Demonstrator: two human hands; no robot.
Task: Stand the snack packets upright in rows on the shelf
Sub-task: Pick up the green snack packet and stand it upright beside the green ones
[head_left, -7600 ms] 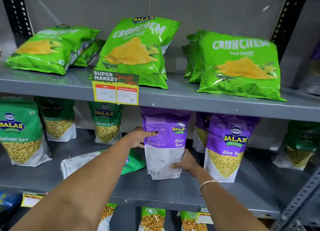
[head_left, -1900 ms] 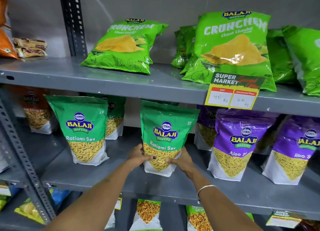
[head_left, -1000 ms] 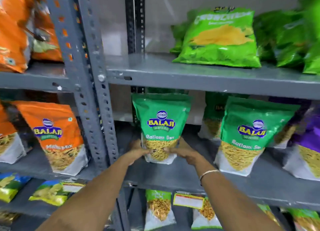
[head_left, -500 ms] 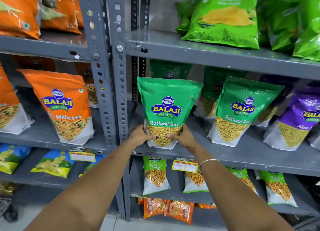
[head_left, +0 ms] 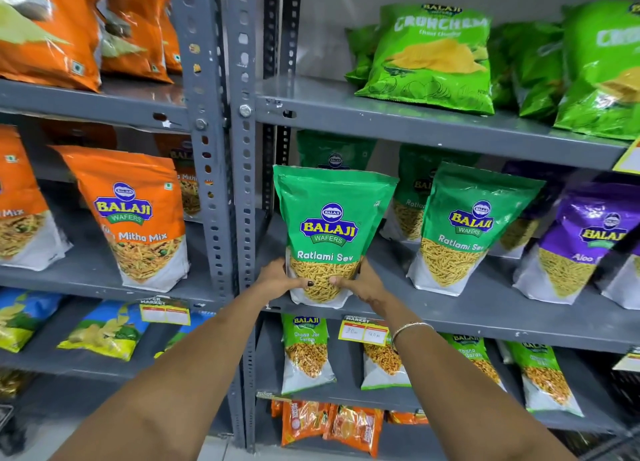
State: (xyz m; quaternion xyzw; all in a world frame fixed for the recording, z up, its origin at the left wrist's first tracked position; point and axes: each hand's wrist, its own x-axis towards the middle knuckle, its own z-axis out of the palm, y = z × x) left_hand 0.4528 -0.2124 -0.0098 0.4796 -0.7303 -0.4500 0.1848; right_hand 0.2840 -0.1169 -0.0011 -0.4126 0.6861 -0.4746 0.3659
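A green Ratlami Sev packet [head_left: 329, 225] stands upright at the left end of the grey middle shelf [head_left: 485, 317], close to its front edge. My left hand [head_left: 280, 278] grips its lower left side and my right hand [head_left: 362, 282] grips its lower right side. Behind it another green packet [head_left: 334, 152] stands in shadow. To its right a second Ratlami Sev packet [head_left: 464, 228] stands upright, then a purple Aloo Sev packet [head_left: 581, 242].
A perforated grey upright post [head_left: 242, 183] rises just left of the held packet. Orange Mitha Mix packets [head_left: 135, 214] stand in the left bay. Green Crunchem bags [head_left: 433, 55] lean on the upper shelf. Smaller packets and price tags [head_left: 363, 330] fill the lower shelves.
Since a second ago the view has risen and the packet has stayed at the shelf's left end in both hands. Earlier, I held a packet further right along the shelf.
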